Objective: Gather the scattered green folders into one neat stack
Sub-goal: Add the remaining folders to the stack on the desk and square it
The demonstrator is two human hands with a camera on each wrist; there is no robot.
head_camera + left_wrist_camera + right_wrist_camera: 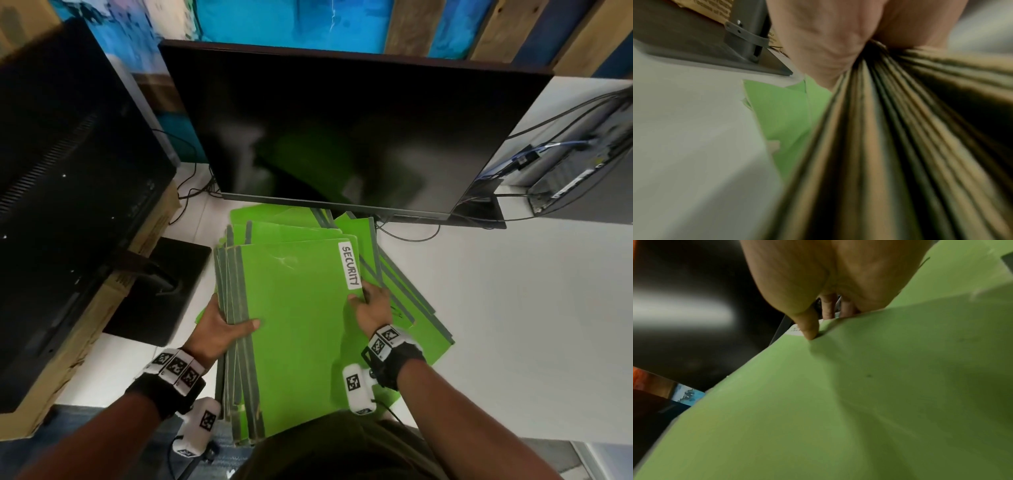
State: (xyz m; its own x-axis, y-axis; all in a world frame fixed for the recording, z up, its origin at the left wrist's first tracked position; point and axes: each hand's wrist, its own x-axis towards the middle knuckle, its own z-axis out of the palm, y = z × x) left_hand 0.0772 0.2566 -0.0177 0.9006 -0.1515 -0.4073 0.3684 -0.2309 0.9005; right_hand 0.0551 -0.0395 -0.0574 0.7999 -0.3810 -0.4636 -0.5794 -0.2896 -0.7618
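The left hand [219,329] clamps its grip on the green folder stack's [294,329] spines; the right hand [371,308] pinches its right edge (beside the SECURITY label [350,265]), above the white bench [513,308].

An office desk, by every sign. A white desk [513,308] carries a big dark monitor [342,130] along its far edge, with a second black screen [68,171] at the left edge above a cardboard box [113,301]. Cables [411,236] trail under the monitor, and at the far right corner sits a small computer unit [575,171] with leads plugged in. Green folders [298,325] are piled at the near edge, the top one labelled SECURITY [350,266].
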